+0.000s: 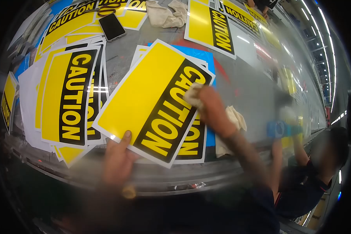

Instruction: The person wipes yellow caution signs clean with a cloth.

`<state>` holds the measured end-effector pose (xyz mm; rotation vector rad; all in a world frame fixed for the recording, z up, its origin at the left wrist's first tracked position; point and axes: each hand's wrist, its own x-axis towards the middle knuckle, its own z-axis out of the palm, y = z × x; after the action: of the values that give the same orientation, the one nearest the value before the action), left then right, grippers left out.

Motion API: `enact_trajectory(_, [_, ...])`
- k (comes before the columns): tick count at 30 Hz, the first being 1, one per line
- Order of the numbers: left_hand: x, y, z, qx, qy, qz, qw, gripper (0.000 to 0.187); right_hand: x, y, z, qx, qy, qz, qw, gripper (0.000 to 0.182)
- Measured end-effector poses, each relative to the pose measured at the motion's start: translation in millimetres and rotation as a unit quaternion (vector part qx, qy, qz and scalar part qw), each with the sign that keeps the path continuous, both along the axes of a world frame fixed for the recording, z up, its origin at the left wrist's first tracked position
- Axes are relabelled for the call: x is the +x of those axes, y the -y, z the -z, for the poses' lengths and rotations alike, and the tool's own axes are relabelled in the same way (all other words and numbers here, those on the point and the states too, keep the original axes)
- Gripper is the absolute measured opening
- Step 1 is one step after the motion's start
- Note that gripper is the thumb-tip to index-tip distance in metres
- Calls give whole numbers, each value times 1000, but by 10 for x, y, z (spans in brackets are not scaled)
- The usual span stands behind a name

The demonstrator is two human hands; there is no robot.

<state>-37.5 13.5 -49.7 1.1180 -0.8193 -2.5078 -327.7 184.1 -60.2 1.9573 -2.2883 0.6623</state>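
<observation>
A yellow-and-black CAUTION sign (pixel 144 85) lies tilted over other signs at the table's front edge. My left hand (pixel 119 158) grips its lower left edge, with the thumb on top of the face and the fingers hidden beneath. A bunched white cloth (pixel 194 96) is in my right hand (pixel 213 109), pressed on the sign's black band over the first letters. Part of another CAUTION sign (pixel 191 146) shows below, along with a blue sheet (pixel 210 134). Just right of them, a second cream cloth (pixel 235 117) rests on the table, partly behind my forearm.
On the left is an uneven stack of CAUTION signs (pixel 54 99). A phone (pixel 112 27), scissors (pixel 109 9) and a crumpled cloth (pixel 165 15) lie farther back. More signs (pixel 201 27) stand beyond. At right, a co-worker (pixel 306 183) reaches over the table with a blue object (pixel 277 128).
</observation>
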Motion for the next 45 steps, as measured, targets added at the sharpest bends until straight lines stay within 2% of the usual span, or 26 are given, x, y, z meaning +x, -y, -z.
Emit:
enact_trajectory(1, [4,1,-7,-2,-11,11,1000,49,-204,-5,15,-39,22,66,997,36])
enact_trajectory(3, [-11,4,-19,8,-22,5,1000,49,-34,4,-17,-71,63,99,991,31])
enact_trajectory(5, [-15,-17,-25,12,-29,-9,999,48,390,-115,61,-44,85,31,995,36])
enact_trajectory(6, [-30,-42,-30,10,-32,-21,999,48,665,-159,97,-18,83,-55,995,42])
enact_trajectory(8, [-13,-82,-20,2,-23,-27,999,48,1074,-223,-63,16,150,-190,970,47])
enact_trajectory(9, [-9,-82,-7,-8,-17,-22,1000,47,1078,-206,-94,8,151,-207,967,47])
enact_trajectory(12, [-28,-84,-20,-35,-4,-3,999,48,329,-48,72,-39,91,-54,994,39])
enact_trajectory(15, [8,-84,-18,-40,-8,14,999,50,-594,96,50,-103,14,129,986,31])
enact_trajectory(17, [24,-76,14,-44,-14,13,999,51,-695,131,81,-92,54,177,979,32])
enact_trajectory(19, [30,-85,52,-49,-19,-1,999,51,-558,150,129,-122,15,125,985,33])
enact_trajectory(20, [85,-32,224,-115,-21,42,992,50,-499,141,119,-99,55,128,985,34])
enact_trajectory(21, [65,-47,173,-123,-35,37,991,49,-552,141,112,-115,56,120,985,32])
enact_trajectory(24, [44,-61,179,-61,-13,5,998,46,-784,196,225,-136,73,234,960,34])
enact_trajectory(26, [115,-67,272,-132,7,48,990,47,-515,190,212,-144,68,207,965,31])
enact_trajectory(27, [81,-68,202,-116,35,33,992,47,-359,204,162,-148,64,188,969,30])
enact_trajectory(29, [35,-61,151,-117,52,21,991,47,-125,200,26,-103,62,79,990,30])
enact_trajectory(31, [75,-70,229,-147,40,37,988,47,-400,283,153,-155,100,107,977,29])
enact_trajectory(33, [111,-94,320,-190,16,53,980,47,-724,446,165,-135,22,158,978,21])
enact_trajectory(35, [123,-98,341,-202,1,56,978,47,-717,670,110,-133,10,161,978,19])
enact_trajectory(37, [93,-101,281,-149,-1,33,988,47,-505,869,73,-112,31,105,988,20])
enact_trajectory(39, [31,-82,164,-67,-12,4,998,47,-193,998,127,-95,97,13,991,31])
enact_trajectory(42, [-16,-72,46,-22,-32,-12,999,48,182,1081,-76,9,108,-178,978,33])
enact_trajectory(43, [-22,-61,10,-14,-26,-6,1000,48,91,1129,-1,-29,102,-145,984,31])
enact_trajectory(45, [-22,-51,-15,-3,-38,-6,999,48,-307,1319,192,-157,49,15,986,21])
